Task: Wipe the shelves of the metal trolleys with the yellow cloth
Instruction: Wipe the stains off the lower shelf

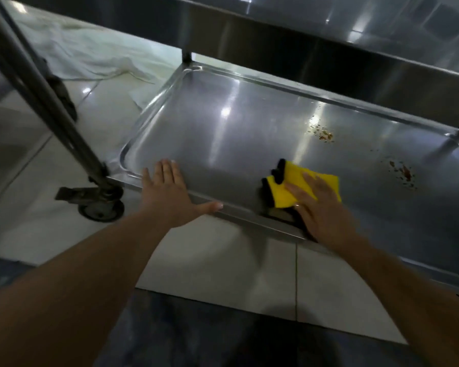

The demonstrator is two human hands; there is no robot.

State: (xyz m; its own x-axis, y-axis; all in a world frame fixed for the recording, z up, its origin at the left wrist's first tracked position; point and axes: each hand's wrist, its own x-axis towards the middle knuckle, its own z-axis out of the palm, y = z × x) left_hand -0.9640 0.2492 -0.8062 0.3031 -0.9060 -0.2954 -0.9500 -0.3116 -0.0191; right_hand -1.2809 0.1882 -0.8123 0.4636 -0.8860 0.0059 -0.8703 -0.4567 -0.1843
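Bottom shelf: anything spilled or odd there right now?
Yes. Reddish-brown crumbs and a smeared stain dirty the bottom shelf, beyond the yellow cloth under the right hand. A white sheet lies crumpled on the floor behind.

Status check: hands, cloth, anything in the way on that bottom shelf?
Left hand flat on shelf rim. Right hand pressing yellow cloth flat. Crumbs, reddish stains ahead; nothing blocking.

Head view, close, looking steeply down onto trolley shelf (223, 133).
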